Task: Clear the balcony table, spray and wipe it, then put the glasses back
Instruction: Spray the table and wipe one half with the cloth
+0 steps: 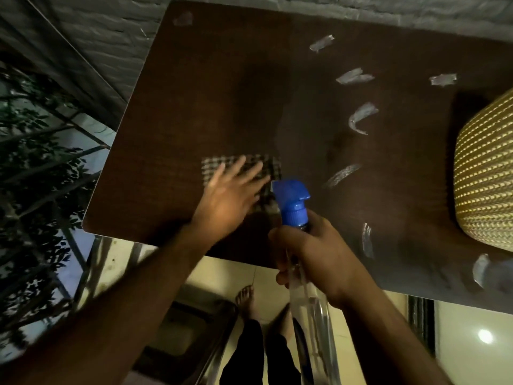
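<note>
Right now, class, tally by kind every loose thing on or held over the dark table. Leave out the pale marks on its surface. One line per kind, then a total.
Checked cloth, flat under the left hand: 1
Spray bottle with blue nozzle, gripped by the right hand: 1
Yellow woven round object at the table edge: 1
Total: 3

My left hand (231,194) is smeared by motion and covers much of the checked cloth (244,165); my right hand (313,254) hides the neck of the spray bottle (294,201), whose clear body runs off the bottom edge. Right of the cloth, the yellow woven thing (488,176) is cut by the picture's edge; I cannot tell what it is.
</note>
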Motion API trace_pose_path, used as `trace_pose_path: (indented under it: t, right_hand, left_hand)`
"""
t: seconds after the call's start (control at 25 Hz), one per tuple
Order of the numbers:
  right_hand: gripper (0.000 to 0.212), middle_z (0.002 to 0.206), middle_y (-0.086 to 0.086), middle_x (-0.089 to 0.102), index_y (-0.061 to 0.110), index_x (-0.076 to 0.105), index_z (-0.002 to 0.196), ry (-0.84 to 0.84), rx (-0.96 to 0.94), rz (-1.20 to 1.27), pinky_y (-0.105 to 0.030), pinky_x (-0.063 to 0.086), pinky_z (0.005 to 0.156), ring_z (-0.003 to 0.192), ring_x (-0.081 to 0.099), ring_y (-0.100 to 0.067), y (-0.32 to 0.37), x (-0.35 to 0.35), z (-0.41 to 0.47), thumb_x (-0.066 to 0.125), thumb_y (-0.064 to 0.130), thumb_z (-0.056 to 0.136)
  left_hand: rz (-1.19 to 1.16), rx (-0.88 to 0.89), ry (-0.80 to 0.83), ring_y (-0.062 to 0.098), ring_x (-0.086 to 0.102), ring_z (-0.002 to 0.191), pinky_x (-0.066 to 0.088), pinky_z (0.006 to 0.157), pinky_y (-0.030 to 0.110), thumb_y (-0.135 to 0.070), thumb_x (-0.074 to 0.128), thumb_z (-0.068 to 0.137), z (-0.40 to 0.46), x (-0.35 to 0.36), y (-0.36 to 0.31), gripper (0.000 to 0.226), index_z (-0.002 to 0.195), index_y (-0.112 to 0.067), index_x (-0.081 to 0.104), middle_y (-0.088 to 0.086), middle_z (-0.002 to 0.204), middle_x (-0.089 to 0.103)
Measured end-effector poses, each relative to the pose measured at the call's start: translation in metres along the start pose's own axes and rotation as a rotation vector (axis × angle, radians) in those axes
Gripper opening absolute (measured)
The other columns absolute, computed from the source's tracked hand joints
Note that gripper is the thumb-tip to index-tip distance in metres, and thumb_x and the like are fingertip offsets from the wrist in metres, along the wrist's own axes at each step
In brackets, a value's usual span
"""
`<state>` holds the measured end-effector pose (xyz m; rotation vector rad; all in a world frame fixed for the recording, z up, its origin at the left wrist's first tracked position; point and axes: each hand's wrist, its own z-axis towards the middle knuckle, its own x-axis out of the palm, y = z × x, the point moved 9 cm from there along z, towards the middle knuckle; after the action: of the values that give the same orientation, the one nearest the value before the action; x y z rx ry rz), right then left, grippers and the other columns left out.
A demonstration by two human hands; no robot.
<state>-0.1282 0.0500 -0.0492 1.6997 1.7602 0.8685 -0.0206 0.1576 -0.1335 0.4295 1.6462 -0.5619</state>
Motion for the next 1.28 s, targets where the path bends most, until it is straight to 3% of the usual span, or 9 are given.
trace_pose_path:
  t: [0.12, 0.2, 0.28, 0.4, 0.6, 0.72, 0.96, 1.12, 1.28]
  right_hand:
    - [0.026, 0.064, -0.008, 0.061, 0.012, 0.057, 0.099, 0.015, 0.000, 0.039, -0.035, 0.051, 0.051, 0.052, 0.058, -0.025, -0.005, -0.003, 0.002, 0.065, 0.022, 0.078]
    - [0.031, 0.062, -0.007, 0.061, 0.013, 0.057, 0.098, -0.002, 0.017, 0.065, -0.035, 0.050, 0.051, 0.051, 0.057, -0.026, -0.010, -0.005, 0.007, 0.065, 0.026, 0.070]
    - [0.031, 0.062, -0.008, 0.061, 0.012, 0.057, 0.098, -0.012, 0.003, 0.062, -0.036, 0.049, 0.051, 0.050, 0.058, -0.028, -0.007, -0.004, 0.015, 0.064, 0.025, 0.070]
    - [0.028, 0.063, -0.009, 0.060, 0.011, 0.060, 0.094, -0.026, 0.000, 0.100, -0.037, 0.050, 0.053, 0.053, 0.057, -0.027, 0.010, -0.003, 0.028, 0.066, 0.023, 0.070]
    - [0.005, 0.058, -0.014, 0.058, 0.009, 0.058, 0.076, -0.156, -0.019, 0.094, -0.045, 0.051, 0.058, 0.052, 0.056, -0.030, 0.051, -0.021, 0.068, 0.062, 0.011, 0.077]
    - [0.002, 0.061, -0.014, 0.057, 0.006, 0.060, 0.079, -0.220, -0.041, 0.113, -0.046, 0.051, 0.061, 0.055, 0.055, -0.031, 0.078, -0.040, 0.098, 0.061, 0.008, 0.080]
    - [0.023, 0.070, -0.008, 0.060, 0.010, 0.055, 0.106, -0.167, 0.020, 0.130, -0.038, 0.057, 0.059, 0.057, 0.060, -0.021, 0.108, -0.066, 0.145, 0.063, 0.019, 0.086]
    - [0.031, 0.066, -0.010, 0.060, 0.009, 0.053, 0.108, -0.177, 0.005, 0.117, -0.046, 0.058, 0.062, 0.055, 0.061, -0.024, 0.121, -0.091, 0.171, 0.066, 0.023, 0.083]
    - [0.034, 0.075, -0.009, 0.061, 0.013, 0.051, 0.111, -0.149, 0.008, 0.092, -0.042, 0.059, 0.063, 0.060, 0.062, -0.021, 0.132, -0.112, 0.193, 0.067, 0.025, 0.083]
  left_hand:
    - [0.004, 0.135, 0.031, 0.028, 0.026, 0.141, 0.017, 0.110, 0.048, -0.030, 0.072, 0.076, -0.094, 0.012, -0.012, 0.067, 0.135, -0.033, 0.042, -0.004, 0.150, 0.036]
    - [0.048, 0.226, 0.030, 0.027, 0.024, 0.140, 0.018, 0.108, 0.049, -0.032, 0.067, 0.078, -0.107, 0.014, -0.006, 0.062, 0.134, -0.033, 0.040, -0.004, 0.148, 0.038]
    - [-0.004, 0.240, 0.030, 0.022, 0.017, 0.144, 0.015, 0.112, 0.048, -0.035, 0.046, 0.089, -0.075, 0.012, -0.001, 0.048, 0.137, -0.036, 0.040, -0.009, 0.151, 0.033]
    - [-0.047, 0.148, 0.053, 0.018, 0.015, 0.146, 0.016, 0.115, 0.049, -0.038, 0.033, 0.094, 0.006, 0.005, 0.002, 0.044, 0.136, -0.034, 0.045, -0.012, 0.154, 0.027]
    - [-0.051, 0.084, 0.070, 0.019, 0.007, 0.147, 0.009, 0.117, 0.048, -0.036, 0.039, 0.098, 0.097, -0.013, 0.017, 0.043, 0.140, -0.028, 0.043, -0.009, 0.158, 0.019]
    - [-0.066, 0.043, 0.054, 0.019, 0.007, 0.147, 0.009, 0.117, 0.048, -0.038, 0.036, 0.099, 0.137, -0.015, 0.034, 0.048, 0.147, -0.032, 0.031, -0.009, 0.159, 0.018]
    - [-0.054, -0.049, 0.044, 0.017, 0.005, 0.147, 0.007, 0.117, 0.047, -0.038, 0.030, 0.101, 0.205, -0.023, 0.064, 0.049, 0.149, -0.030, 0.025, -0.010, 0.159, 0.015]
    - [-0.066, -0.094, 0.017, 0.014, 0.004, 0.147, 0.007, 0.119, 0.046, -0.039, 0.030, 0.101, 0.247, -0.027, 0.090, 0.049, 0.149, -0.029, 0.026, -0.010, 0.159, 0.015]
    - [-0.190, -0.153, -0.007, 0.013, 0.005, 0.147, 0.004, 0.119, 0.044, -0.039, 0.032, 0.101, 0.289, -0.033, 0.124, 0.049, 0.149, -0.030, 0.026, -0.011, 0.159, 0.016]
